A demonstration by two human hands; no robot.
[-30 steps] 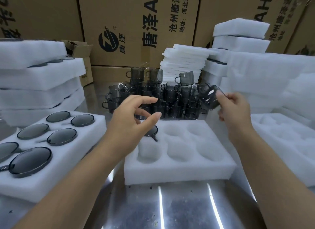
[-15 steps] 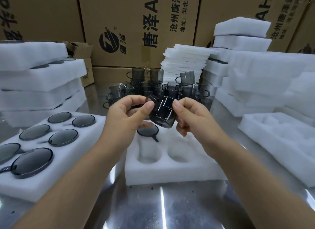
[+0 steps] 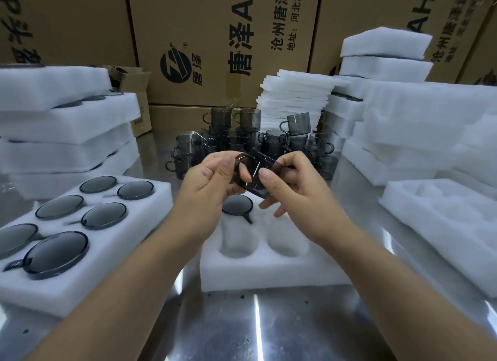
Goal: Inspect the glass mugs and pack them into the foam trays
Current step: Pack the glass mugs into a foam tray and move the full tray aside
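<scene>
Against the view a second back: glass mug (image 3: 255, 187) no longer out at the right in one hand alone, now at centre between both. Against half a second back: same place, but turned, rim ring now toward the left hand.

Left hand (image 3: 207, 183) pinching the mug at its rim, thumb at the mouth. Right hand (image 3: 293, 191) gripping the opposite end with thumb and curled fingers. Mug tilted on its side, clear of the foam, above the far row of the centre foam tray (image 3: 269, 274).

One seated mug (image 3: 236, 204) in that tray's far-left pocket, directly beneath the hands. Two near pockets open. Bare steel table (image 3: 269, 328) in front of the tray, with streaks of reflected light.

To the left, filled tray (image 3: 145, 226) with six mugs; gap to the centre tray hidden by the forearm. To the right, empty tray (image 3: 441, 215), apart across a strip of table. Loose mugs (image 3: 242, 140) clustered just behind the hands, some stacked. Foam stacks on the left (image 3: 67, 124) and right (image 3: 403, 113) flanks, thin foam sheets (image 3: 293, 99) behind the cluster, printed cartons (image 3: 215, 38) closing off the back.
</scene>
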